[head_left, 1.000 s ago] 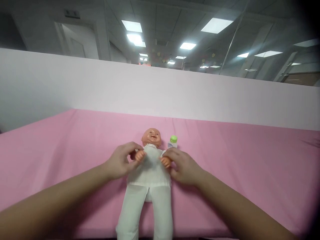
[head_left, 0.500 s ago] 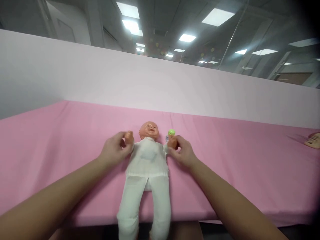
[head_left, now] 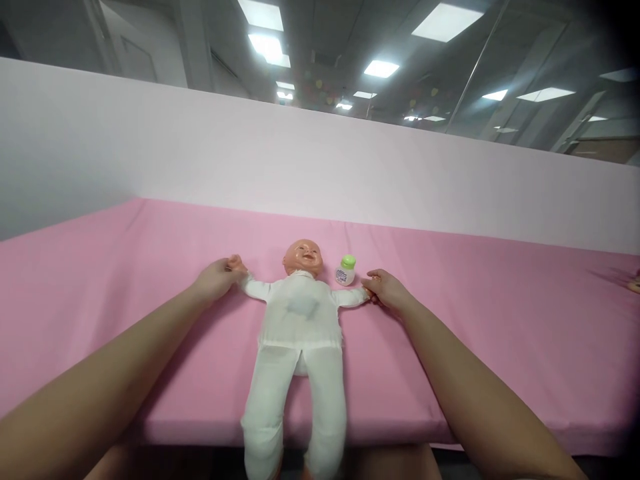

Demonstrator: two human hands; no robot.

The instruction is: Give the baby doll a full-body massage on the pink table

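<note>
A baby doll with a white cloth body lies on its back, head away from me, its lower legs over the near edge of the pink cover. Its arms are stretched out to both sides. My left hand is closed on the doll's hand at the left, with the small plastic fingers showing above mine. On the other side, my right hand pinches the doll's other hand, which my fingers partly hide. Between the doll's head and my right hand stands a small clear bottle with a green cap and a label.
The pink cover spreads over the whole surface. Behind it rises a low white wall, with glass reflecting ceiling lights above. Part of a tan object shows at the far right edge.
Both my hands have moved outward, drawing the doll's arms from bent beside its shoulders to spread wide. The bottle, partly covered before, is now in full view.
</note>
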